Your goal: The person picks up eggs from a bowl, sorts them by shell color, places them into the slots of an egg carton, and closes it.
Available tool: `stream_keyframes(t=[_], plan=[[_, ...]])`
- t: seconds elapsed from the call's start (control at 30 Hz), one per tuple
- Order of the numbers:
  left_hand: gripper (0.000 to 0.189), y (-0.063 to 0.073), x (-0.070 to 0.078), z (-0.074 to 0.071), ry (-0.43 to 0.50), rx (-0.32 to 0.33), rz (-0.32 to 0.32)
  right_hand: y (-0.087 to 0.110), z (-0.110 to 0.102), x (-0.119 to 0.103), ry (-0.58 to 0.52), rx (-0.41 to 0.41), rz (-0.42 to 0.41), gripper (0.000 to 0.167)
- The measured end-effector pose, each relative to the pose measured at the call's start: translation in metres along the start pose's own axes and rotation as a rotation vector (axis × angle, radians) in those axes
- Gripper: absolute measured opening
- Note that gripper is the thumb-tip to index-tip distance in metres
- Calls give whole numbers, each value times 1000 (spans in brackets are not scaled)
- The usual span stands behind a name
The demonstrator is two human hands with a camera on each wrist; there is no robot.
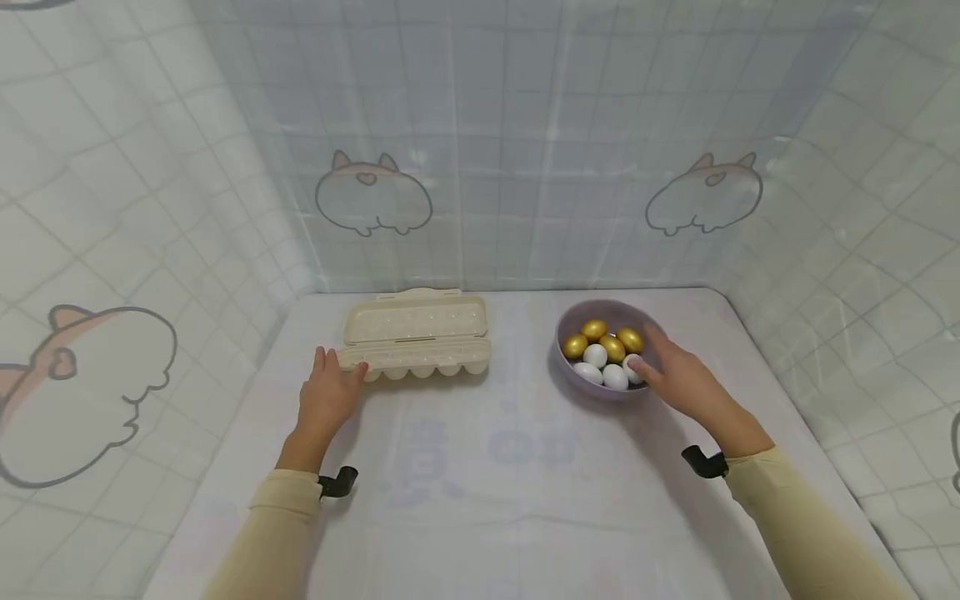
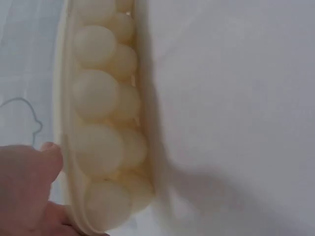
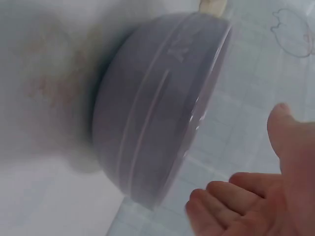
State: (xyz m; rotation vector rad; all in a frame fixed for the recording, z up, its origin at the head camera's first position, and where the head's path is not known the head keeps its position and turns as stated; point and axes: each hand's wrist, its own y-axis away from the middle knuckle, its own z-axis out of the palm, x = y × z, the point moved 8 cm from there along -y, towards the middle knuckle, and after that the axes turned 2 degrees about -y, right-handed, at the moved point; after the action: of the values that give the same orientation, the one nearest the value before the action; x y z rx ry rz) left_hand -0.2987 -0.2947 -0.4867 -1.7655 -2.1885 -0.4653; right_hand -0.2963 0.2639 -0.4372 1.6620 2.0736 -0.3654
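Observation:
An egg carton of pale cream plastic lies with its lid raised at the back left; its cups look empty. My left hand holds the carton's left end. In the left wrist view the thumb presses the rim beside the rounded cups. A purple bowl on the right contains several gold eggs and several white eggs. Over the bowl's right rim hovers my right hand, thumb and fingers apart, holding nothing. The right wrist view shows its spread fingers beside the bowl.
A pale cloth with faint blue marks covers the table. Tiled-pattern sheets with cartoon animals enclose the back and both sides. The carton and the bowl stand well apart near the back edge.

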Motion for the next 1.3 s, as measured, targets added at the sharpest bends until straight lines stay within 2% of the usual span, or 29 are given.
stream_keyframes(t=[0.17, 0.27, 0.47, 0.57, 0.77, 1.13, 1.3], plan=[[86, -4, -12, 2, 102, 31, -18, -18, -14, 6, 23, 108, -3, 71], [84, -2, -14, 1, 130, 32, -30, -30, -18, 9, 31, 134, 0, 64], [81, 9, -20, 2, 179, 19, -67, -54, -16, 14, 76, 100, 35, 57], [80, 14, -21, 2, 184, 44, -59, -62, -12, 18, 111, 80, 60, 54], [80, 19, -25, 4, 194, 105, -42, -75, -5, 24, 160, 66, 59, 46], [83, 28, -30, 10, 201, 129, -70, -82, 7, 30, 114, 25, 107, 43], [83, 32, -31, 11, 212, 149, -67, -87, 10, 29, 119, 24, 92, 43]])
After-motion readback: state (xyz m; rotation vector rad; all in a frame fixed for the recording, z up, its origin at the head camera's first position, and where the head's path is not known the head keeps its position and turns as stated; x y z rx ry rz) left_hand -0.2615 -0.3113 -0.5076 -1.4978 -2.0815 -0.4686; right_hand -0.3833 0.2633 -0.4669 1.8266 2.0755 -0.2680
